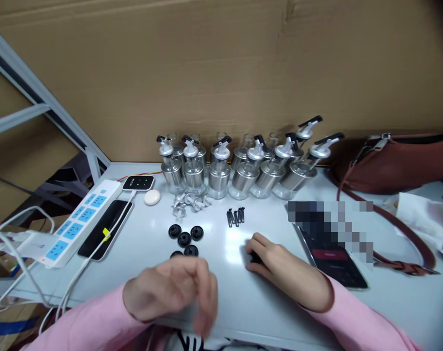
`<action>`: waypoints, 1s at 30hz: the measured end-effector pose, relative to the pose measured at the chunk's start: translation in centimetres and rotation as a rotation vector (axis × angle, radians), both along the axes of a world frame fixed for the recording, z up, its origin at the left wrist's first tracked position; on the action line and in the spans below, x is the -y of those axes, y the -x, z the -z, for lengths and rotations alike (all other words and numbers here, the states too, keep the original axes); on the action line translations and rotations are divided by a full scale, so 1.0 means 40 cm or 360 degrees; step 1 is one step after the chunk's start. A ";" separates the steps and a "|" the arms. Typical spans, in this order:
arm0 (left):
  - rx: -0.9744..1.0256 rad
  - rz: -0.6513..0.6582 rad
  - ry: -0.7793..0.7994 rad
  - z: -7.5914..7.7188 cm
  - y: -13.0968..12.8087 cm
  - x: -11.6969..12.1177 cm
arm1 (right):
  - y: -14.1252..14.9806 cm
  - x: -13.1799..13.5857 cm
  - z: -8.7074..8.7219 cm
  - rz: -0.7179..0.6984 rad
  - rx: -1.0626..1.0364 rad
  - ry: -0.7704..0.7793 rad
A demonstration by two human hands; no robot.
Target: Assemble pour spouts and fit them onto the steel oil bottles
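My right hand rests on the grey table with its thumb and fingers closed on a small black part, mostly hidden by the fingers. My left hand is over the table's front edge, a little blurred, with loosely bent fingers apart and nothing visible in them. Just beyond it lie several round black stoppers, one partly covered by the hand. Several small black levers lie in the middle, past my right hand. Clear and silvery spout pieces form a small pile in front of the bottles.
Glass-and-steel bottles with lever pourers stand in rows against the cardboard. A power strip, a phone, a small black device and a white round case are left. A tablet-like device and brown bag lie right.
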State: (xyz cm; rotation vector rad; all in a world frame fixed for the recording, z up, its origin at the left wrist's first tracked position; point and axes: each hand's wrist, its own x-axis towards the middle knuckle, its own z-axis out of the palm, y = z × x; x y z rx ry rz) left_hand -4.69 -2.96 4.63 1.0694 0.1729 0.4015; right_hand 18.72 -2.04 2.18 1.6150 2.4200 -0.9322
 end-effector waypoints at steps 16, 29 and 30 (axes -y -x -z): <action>-0.0960 -0.1905 -0.1697 0.140 0.079 -0.175 | 0.015 -0.047 0.047 -0.0072 -0.0175 -0.0196; -0.1641 -0.1440 -0.1844 0.150 0.092 -0.182 | -0.004 -0.025 0.076 0.0087 -0.0466 -0.0413; -0.1659 -0.1426 -0.1843 0.150 0.091 -0.180 | -0.005 -0.026 0.079 0.0096 -0.0494 -0.0457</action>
